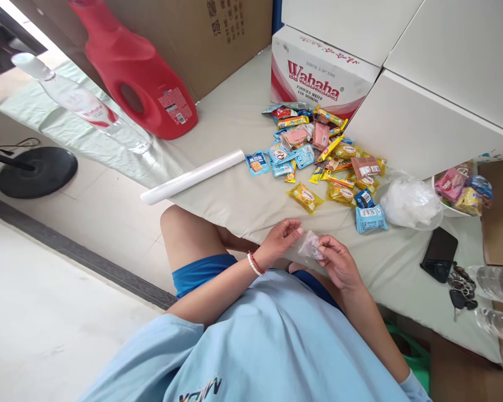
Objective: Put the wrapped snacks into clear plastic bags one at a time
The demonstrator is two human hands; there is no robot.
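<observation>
My right hand (338, 261) pinches a small crumpled clear plastic bag (309, 245) between thumb and fingers, above my lap at the table's front edge. Just left of the bag is my left hand (280, 240), its fingers curled toward the thumb in a loose pinch. Whether those fingertips hold the bag's thin edge I cannot make out. Beyond both hands lies a pile of wrapped snacks (339, 192) in yellow, blue, pink and brown packets. One yellow packet (304, 197) lies nearest my hands, slightly apart from the pile.
A white roll (193, 177) lies at the left table edge, near a red jug (142, 78) and a water bottle (96, 114). Rightward are bundled clear plastic (413, 202), a snack tub (461, 210), a black phone (439, 254) and keys (461, 287). A Wahaha carton (318, 72) stands behind.
</observation>
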